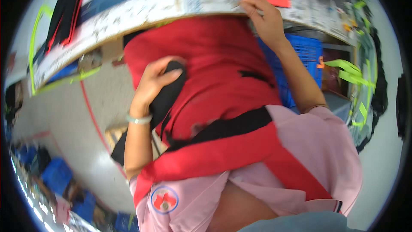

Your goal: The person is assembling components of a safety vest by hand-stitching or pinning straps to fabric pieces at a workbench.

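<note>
Red fabric garment with black bands [214,77], draped from the worktable edge down over the person's lap, in mid-handling; nothing shows it finished. Left hand [152,83]: fingers curled around a black cloth piece [169,92] against the garment. Right hand [264,19]: fingers narrow, pinching the garment's top at the pale printed worktable rim [141,10] (grip partly hidden). Blue plastic crate [307,62] close on the right; grey floor [73,120] open on the left.
</note>
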### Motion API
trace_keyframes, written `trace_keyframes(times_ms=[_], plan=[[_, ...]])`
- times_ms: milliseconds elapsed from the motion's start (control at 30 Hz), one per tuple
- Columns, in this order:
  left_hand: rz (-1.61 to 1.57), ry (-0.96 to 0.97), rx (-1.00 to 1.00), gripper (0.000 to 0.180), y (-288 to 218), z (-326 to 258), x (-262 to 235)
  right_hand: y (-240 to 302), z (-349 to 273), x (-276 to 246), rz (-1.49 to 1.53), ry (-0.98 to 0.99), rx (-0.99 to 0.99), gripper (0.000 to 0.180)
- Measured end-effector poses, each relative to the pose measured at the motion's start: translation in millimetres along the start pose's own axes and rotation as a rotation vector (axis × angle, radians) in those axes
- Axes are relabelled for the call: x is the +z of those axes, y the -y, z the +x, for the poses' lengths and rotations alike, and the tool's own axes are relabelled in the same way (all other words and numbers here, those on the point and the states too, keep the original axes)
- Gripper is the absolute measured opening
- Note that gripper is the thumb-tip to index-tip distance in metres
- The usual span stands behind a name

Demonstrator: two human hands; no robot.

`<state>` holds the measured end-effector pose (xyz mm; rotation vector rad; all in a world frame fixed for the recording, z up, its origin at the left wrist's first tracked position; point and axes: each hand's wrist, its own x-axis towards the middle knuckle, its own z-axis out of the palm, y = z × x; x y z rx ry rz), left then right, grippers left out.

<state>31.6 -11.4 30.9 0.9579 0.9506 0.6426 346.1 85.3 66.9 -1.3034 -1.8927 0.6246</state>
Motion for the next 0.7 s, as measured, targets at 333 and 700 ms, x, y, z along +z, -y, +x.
trace_keyframes(times_ms=[333, 700], plan=[[0.030, -0.092, 0.051, 0.025, -26.3, 21.4, 6.3, -205.1, 21.8, -129.4, -0.929, -0.488, -0.130, 0.019], [-0.049, -0.218, 0.269, 0.036, -25.9, 53.5, 2.0, 50.0, 15.6, 97.9, 0.501, 0.521, 0.281, 0.054]])
